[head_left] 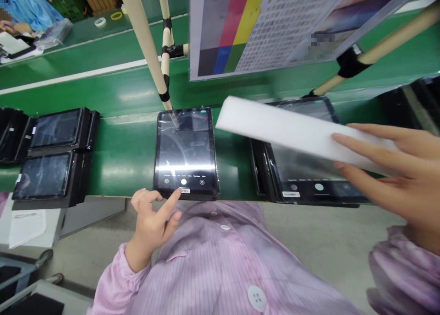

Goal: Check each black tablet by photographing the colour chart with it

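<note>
While the left hand (pixel 153 221) points with its forefinger stretched out and the other fingers curled in, holding nothing, its tip rests at the near edge of the middle tablet (pixel 186 153), just below the white round button on the lit screen. That tablet lies flat on the green conveyor belt (pixel 120 161). The right hand (pixel 395 173) is spread nearly flat, fingers extended along a white foam sheet (pixel 292 129); whether a thumb pinches it from beneath cannot be told. The sheet hangs tilted over the right tablet (pixel 309 177). Two further tablets (pixel 51 154) sit at the left. A colour test chart (pixel 261 22) hangs above the belt.
</note>
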A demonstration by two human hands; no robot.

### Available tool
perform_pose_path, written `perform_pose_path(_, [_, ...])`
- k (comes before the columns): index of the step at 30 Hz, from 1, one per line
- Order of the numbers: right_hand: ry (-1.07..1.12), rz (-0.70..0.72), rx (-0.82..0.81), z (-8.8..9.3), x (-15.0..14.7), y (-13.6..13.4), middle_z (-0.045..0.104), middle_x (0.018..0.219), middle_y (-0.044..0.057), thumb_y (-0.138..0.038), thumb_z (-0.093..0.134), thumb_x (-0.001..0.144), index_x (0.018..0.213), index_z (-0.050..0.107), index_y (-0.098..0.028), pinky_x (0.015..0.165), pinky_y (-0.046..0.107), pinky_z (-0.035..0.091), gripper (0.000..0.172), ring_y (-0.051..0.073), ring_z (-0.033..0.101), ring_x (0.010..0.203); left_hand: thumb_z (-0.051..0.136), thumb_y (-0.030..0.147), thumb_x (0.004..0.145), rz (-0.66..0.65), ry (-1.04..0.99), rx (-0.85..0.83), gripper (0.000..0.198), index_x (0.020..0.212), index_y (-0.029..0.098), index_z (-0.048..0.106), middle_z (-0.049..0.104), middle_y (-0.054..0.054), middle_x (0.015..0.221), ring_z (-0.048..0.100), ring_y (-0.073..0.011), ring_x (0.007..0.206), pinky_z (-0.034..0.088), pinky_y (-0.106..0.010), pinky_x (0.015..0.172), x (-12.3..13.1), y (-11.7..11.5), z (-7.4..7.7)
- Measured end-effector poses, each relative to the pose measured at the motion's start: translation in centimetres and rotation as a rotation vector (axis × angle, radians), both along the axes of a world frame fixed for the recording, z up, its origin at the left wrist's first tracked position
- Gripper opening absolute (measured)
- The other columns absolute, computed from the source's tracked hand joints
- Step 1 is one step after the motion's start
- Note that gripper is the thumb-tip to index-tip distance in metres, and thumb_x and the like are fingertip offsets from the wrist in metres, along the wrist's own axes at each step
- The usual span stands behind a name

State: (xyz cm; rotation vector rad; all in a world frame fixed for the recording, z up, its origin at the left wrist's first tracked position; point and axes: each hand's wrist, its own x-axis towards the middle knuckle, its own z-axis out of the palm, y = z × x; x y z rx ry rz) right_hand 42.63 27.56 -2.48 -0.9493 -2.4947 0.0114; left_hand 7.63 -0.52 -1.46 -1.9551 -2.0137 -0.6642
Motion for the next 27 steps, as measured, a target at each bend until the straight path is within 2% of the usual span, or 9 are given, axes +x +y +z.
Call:
perform_pose_path(3, [0.040,0.240,0.072,0.2,-1.4,1.1,0.060,0.139,0.011,-0.031,0.057,0.095,0.152,0.039,-0.047,0.087,0.048,0.053,0.062,0.031,0.068,0.108,0.050,0.029,0.098,0.019,0.011,0.045,0.042,0.139,0.028,0.062,0.041,-0.005,0.095,0.045,-0.0206,0.092,0.037,-0.046,0.099,-0.3,-1.2,-0.3])
perform_pose_path(6, [-0.022,0.327,0.111,-0.3,-2.3,2.4,0.064,0.131,0.016,-0.033,0.049,0.098,0.148,0.049,-0.036,0.083,0.050,0.051,0.050,0.034,0.069,0.100,0.051,0.028,0.097,0.005,0.007,0.037,0.036,0.128,0.024,0.069,0.042,-0.005,0.096,0.046,-0.0213,0.093,0.037,-0.046,0.097,0.0,-1.7,-0.7])
perform_pose_path(9, [-0.057,0.380,0.149,-0.9,-2.7,3.2,0.068,0.126,0.016,-0.032,0.046,0.098,0.142,0.054,-0.033,0.080,0.048,0.050,0.045,0.033,0.071,0.096,0.050,0.027,0.097,-0.015,-0.008,0.033,0.032,0.118,0.019,0.073,0.042,-0.006,0.098,0.045,-0.0221,0.095,0.038,-0.046,0.097,0.4,-1.6,-1.1])
perform_pose_path(14, [-0.039,0.373,0.177,-1.3,-2.8,3.5,0.067,0.129,0.014,-0.030,0.049,0.097,0.147,0.050,-0.035,0.080,0.045,0.050,0.051,0.032,0.070,0.099,0.052,0.028,0.097,0.009,-0.012,0.032,0.033,0.122,0.021,0.071,0.042,-0.007,0.100,0.044,-0.0229,0.098,0.039,-0.047,0.098,0.5,-1.1,-1.4])
perform_pose_path(18, [-0.058,0.330,0.134,-1.2,-2.7,3.0,0.066,0.130,0.013,-0.031,0.046,0.097,0.151,0.045,-0.040,0.087,0.048,0.048,0.054,0.032,0.069,0.103,0.052,0.033,0.098,0.037,-0.006,-0.034,0.039,0.134,0.025,0.066,0.043,-0.010,0.107,0.044,-0.0256,0.104,0.038,-0.049,0.098,0.4,-0.1,-1.2])
perform_pose_path(22, [-0.028,0.256,0.047,-1.1,-2.7,2.4,0.066,0.132,0.009,-0.032,0.047,0.096,0.145,0.052,-0.044,0.094,0.051,0.045,0.051,0.030,0.067,0.106,0.051,0.036,0.099,0.024,0.031,-0.044,0.048,0.146,0.028,0.055,0.040,-0.009,0.106,0.041,-0.0260,0.105,0.037,-0.048,0.098,0.3,0.9,-0.7])
perform_pose_path(27, [-0.037,0.216,0.013,-0.6,-3.0,2.2,0.067,0.127,0.009,-0.031,0.049,0.094,0.128,0.066,-0.038,0.095,0.051,0.046,0.039,0.028,0.067,0.103,0.050,0.040,0.100,0.027,0.094,-0.084,0.039,0.130,0.025,0.069,0.038,-0.011,0.111,0.036,-0.0284,0.108,0.035,-0.049,0.099,0.2,1.3,-0.7])
